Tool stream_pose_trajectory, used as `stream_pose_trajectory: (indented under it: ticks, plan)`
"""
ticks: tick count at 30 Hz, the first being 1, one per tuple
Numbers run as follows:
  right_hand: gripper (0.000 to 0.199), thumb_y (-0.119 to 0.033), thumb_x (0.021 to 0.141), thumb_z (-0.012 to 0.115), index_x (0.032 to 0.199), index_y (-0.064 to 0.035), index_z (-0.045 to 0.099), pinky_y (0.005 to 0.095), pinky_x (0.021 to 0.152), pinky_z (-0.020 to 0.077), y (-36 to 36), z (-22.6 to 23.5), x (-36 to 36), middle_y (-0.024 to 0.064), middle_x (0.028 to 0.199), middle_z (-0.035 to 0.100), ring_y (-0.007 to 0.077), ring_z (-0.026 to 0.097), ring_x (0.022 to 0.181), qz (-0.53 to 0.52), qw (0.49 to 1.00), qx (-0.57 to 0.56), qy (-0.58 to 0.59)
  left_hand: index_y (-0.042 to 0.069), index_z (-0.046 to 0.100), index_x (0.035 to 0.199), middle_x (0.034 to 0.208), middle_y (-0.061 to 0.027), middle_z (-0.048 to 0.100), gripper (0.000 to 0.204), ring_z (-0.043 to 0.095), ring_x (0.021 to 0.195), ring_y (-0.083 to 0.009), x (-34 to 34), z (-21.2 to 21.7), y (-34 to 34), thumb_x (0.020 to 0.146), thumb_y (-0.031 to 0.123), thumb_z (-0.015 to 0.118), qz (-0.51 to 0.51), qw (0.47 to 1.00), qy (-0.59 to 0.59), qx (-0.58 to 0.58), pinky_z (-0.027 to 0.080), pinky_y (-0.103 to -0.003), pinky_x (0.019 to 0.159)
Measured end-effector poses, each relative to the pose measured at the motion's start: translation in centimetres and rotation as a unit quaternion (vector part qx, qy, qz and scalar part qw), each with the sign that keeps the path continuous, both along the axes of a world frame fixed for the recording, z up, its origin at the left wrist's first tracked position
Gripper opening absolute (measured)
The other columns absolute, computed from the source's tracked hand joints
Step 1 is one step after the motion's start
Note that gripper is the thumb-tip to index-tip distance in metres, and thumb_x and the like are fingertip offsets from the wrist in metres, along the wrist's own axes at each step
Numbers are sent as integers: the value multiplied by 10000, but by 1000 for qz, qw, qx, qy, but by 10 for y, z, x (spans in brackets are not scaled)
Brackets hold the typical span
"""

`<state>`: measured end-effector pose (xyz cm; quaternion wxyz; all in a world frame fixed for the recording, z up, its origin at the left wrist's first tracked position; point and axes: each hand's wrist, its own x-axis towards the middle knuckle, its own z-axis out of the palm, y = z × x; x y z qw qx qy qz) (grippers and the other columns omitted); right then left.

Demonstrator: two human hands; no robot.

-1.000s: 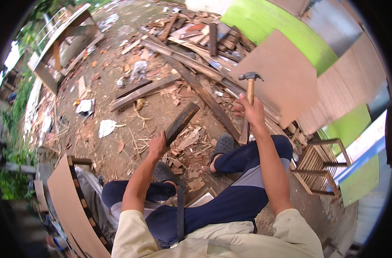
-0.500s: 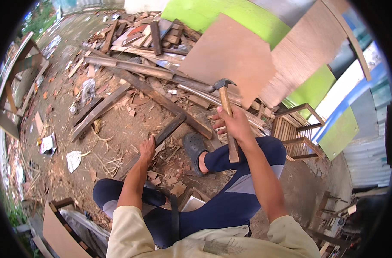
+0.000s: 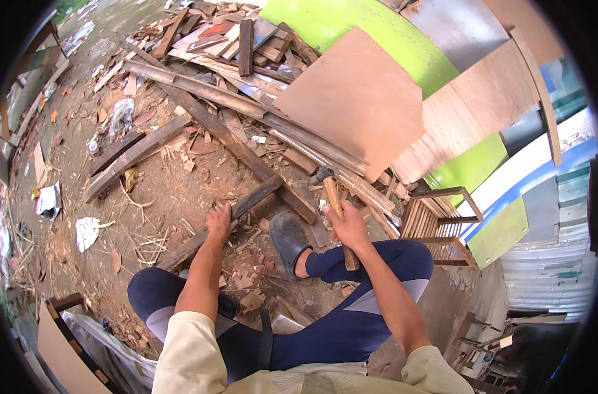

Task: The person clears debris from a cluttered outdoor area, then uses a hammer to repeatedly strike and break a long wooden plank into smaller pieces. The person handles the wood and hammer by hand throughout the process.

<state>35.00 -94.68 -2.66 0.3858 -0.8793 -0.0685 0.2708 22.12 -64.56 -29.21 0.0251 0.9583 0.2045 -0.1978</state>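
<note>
My right hand (image 3: 349, 224) is wrapped around the wooden handle of a claw hammer (image 3: 332, 194). The dark metal head points away from me, above the ground and to the right of my shoe. My left hand (image 3: 219, 220) grips a dark wooden batten (image 3: 254, 197) that slants from near my left knee up toward the right. At its far end, the batten lies against or across a longer wooden beam (image 3: 236, 148); its near part is partly hidden by my left forearm. A grey clog (image 3: 288, 244) on my foot stands just right of the batten.
Beyond the beam, long poles (image 3: 200, 97) lie before a heap of scrap wood (image 3: 227, 43). Plywood sheets (image 3: 358, 98) lean at the far right, above a slatted wooden frame (image 3: 437, 220). Two loose battens (image 3: 138, 154) and wood chips lie on the dirt at left.
My right hand has lowered the hammer, and its head now sits nearer the ground. My left hand stays on the batten, while the whole view has shifted slightly.
</note>
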Motion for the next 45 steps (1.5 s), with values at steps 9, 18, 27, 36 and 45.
stream_pose_trajectory:
  ticks: [9, 18, 27, 36, 45]
  plan:
    - [413, -384, 970, 634, 1009, 23, 580, 316, 433, 469, 25, -14, 8, 68, 598, 587, 162, 614, 453, 73, 993, -11, -91, 154, 407, 1364, 1200, -212, 595, 468, 616, 1107, -399, -20, 15, 16, 926, 137, 571, 32, 995, 83, -38, 499, -484, 868]
    - [469, -400, 956, 626, 926, 64, 562, 498, 651, 489, 33, -1, 5, 276, 724, 636, 443, 653, 705, 87, 991, -35, -100, 114, 385, 1385, 1280, -247, 561, 604, 566, 1201, -414, -17, 26, 14, 853, 170, 665, 55, 994, 80, -49, 468, -526, 946]
    - [430, -351, 948, 626, 909, 73, 570, 493, 647, 513, 29, 8, 4, 265, 689, 629, 416, 654, 648, 96, 986, 5, -135, 84, 346, 1426, 1307, -245, 556, 715, 557, 1202, -435, -24, 38, -3, 846, 298, 704, 127, 984, 5, -127, 477, -522, 970]
    - [414, -323, 945, 628, 892, 88, 608, 496, 640, 539, 54, 38, 7, 239, 705, 658, 394, 676, 661, 75, 984, 40, -156, 27, 484, 1319, 1223, -286, 614, 561, 623, 1091, -441, -43, 65, 18, 877, 328, 653, 116, 982, 48, -144, 503, -512, 918]
    - [428, -375, 1020, 520, 1023, 53, 538, 390, 490, 483, 35, -9, 1, 116, 633, 572, 235, 594, 519, 106, 987, 28, -121, 8, 349, 1471, 1394, -243, 511, 845, 487, 1299, -396, -71, 53, -5, 862, 507, 657, 121, 989, -40, -82, 398, -518, 1056]
